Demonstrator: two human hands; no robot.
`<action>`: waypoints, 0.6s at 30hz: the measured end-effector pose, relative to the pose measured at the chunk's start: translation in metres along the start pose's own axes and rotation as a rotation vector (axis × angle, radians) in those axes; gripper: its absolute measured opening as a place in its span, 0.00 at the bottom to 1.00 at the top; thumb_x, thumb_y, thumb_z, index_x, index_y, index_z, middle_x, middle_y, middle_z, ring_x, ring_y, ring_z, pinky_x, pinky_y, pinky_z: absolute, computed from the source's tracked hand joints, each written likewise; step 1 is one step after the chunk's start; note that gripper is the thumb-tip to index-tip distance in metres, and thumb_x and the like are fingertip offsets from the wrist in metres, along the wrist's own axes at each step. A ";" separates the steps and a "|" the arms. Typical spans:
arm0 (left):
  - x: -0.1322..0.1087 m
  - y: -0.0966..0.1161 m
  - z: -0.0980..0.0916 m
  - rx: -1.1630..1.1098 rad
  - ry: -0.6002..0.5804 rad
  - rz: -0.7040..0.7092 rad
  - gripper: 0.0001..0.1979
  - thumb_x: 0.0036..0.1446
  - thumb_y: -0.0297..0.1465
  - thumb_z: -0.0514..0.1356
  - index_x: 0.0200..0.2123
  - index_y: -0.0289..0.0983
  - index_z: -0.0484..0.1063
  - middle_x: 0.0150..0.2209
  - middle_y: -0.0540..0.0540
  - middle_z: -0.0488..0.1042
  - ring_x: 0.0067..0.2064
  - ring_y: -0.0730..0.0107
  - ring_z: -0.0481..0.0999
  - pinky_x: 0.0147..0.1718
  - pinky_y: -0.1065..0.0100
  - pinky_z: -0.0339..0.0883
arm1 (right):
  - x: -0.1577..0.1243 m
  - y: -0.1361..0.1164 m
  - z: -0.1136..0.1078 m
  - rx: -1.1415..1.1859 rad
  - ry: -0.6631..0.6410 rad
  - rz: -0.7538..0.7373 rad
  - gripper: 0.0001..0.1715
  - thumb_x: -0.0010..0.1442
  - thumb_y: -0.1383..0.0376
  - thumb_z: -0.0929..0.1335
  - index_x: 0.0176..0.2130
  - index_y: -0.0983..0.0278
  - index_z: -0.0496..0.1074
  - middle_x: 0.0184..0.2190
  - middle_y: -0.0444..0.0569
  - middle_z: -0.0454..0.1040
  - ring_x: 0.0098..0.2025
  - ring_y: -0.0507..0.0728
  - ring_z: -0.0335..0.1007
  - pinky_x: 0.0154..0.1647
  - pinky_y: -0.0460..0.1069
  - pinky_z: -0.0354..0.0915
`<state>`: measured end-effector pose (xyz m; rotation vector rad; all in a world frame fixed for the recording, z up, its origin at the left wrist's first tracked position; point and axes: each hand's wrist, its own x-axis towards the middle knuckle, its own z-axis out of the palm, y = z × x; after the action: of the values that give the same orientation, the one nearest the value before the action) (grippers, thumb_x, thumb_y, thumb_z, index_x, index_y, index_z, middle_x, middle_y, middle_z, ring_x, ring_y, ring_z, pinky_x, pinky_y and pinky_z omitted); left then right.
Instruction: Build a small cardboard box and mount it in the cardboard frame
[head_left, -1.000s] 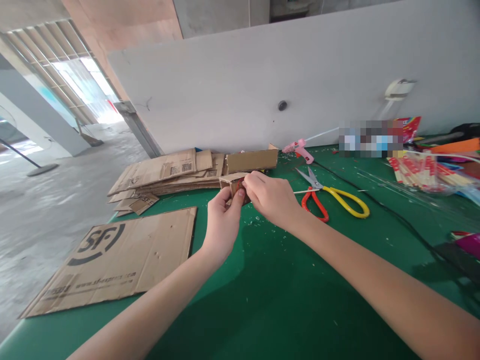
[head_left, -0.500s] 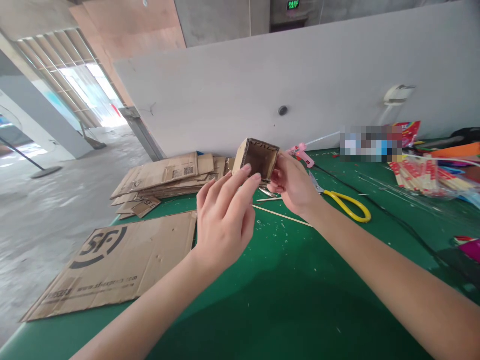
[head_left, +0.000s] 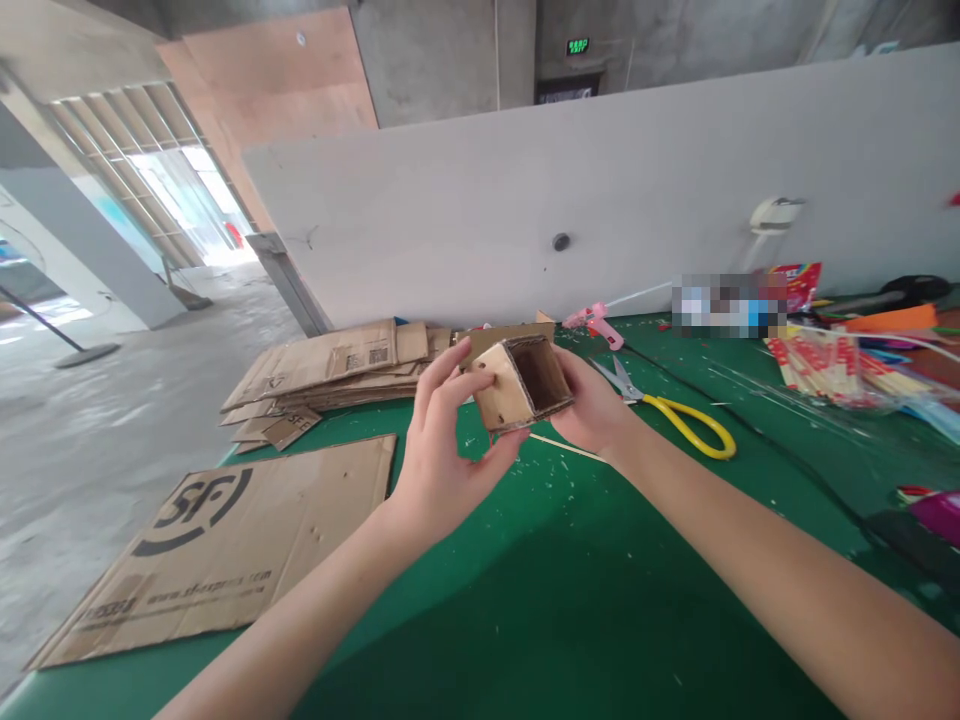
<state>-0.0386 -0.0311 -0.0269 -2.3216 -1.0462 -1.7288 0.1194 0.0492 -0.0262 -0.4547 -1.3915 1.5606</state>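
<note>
A small open-ended cardboard box [head_left: 504,392] is held up over the green table, tilted so that its dark hollow faces right and toward me. Small holes show in its left side. My right hand [head_left: 592,405] grips the box from the right, with most of its fingers hidden behind it. My left hand [head_left: 442,450] is at the left side, thumb under the lower edge and a fingertip against the holed face. Behind the box lies a thin wooden stick [head_left: 570,448] on the table.
Yellow-handled scissors [head_left: 690,425] and a pink glue gun [head_left: 596,322] lie to the right. Stacked cardboard [head_left: 322,365] and a large flat cardboard sheet [head_left: 225,545] are at the left. Bagged sticks [head_left: 817,370] lie far right. A green table [head_left: 525,620] carries everything.
The box has come lower and turned, so its holed left side now shows. My left hand has shifted from over its front to its left side and lower edge.
</note>
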 end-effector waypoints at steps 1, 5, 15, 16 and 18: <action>-0.002 -0.002 0.001 -0.089 -0.020 -0.043 0.26 0.52 0.27 0.64 0.52 0.44 0.59 0.60 0.38 0.59 0.62 0.55 0.62 0.55 0.51 0.66 | -0.001 -0.001 0.000 0.012 -0.009 0.000 0.13 0.58 0.53 0.64 0.32 0.59 0.68 0.22 0.41 0.61 0.22 0.50 0.54 0.18 0.46 0.45; -0.007 -0.004 0.006 -0.288 -0.002 -0.144 0.30 0.49 0.26 0.66 0.53 0.45 0.57 0.58 0.41 0.62 0.60 0.58 0.64 0.52 0.55 0.69 | -0.003 -0.003 -0.005 -0.014 -0.041 0.034 0.13 0.57 0.53 0.65 0.32 0.59 0.69 0.22 0.42 0.61 0.21 0.51 0.54 0.19 0.46 0.48; -0.007 0.004 0.007 -0.355 -0.015 -0.215 0.36 0.50 0.27 0.66 0.61 0.48 0.56 0.57 0.40 0.56 0.59 0.56 0.62 0.45 0.61 0.75 | -0.006 -0.006 -0.006 -0.014 -0.091 0.049 0.14 0.58 0.52 0.64 0.32 0.60 0.68 0.22 0.41 0.61 0.21 0.51 0.55 0.18 0.46 0.48; -0.007 0.005 0.007 -0.367 -0.010 -0.224 0.35 0.49 0.28 0.66 0.59 0.47 0.57 0.56 0.40 0.57 0.58 0.57 0.62 0.45 0.61 0.75 | -0.006 -0.006 -0.005 -0.027 -0.081 0.045 0.14 0.59 0.52 0.64 0.31 0.59 0.67 0.22 0.42 0.61 0.21 0.51 0.55 0.18 0.47 0.49; -0.005 0.007 0.008 -0.406 -0.002 -0.252 0.33 0.48 0.28 0.67 0.56 0.45 0.59 0.54 0.41 0.61 0.57 0.58 0.64 0.44 0.62 0.74 | -0.007 -0.007 -0.004 -0.059 -0.063 0.035 0.14 0.59 0.52 0.64 0.31 0.59 0.66 0.22 0.41 0.62 0.21 0.51 0.56 0.19 0.47 0.50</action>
<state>-0.0290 -0.0354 -0.0320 -2.5047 -1.1184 -2.2165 0.1279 0.0451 -0.0232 -0.4710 -1.4884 1.5773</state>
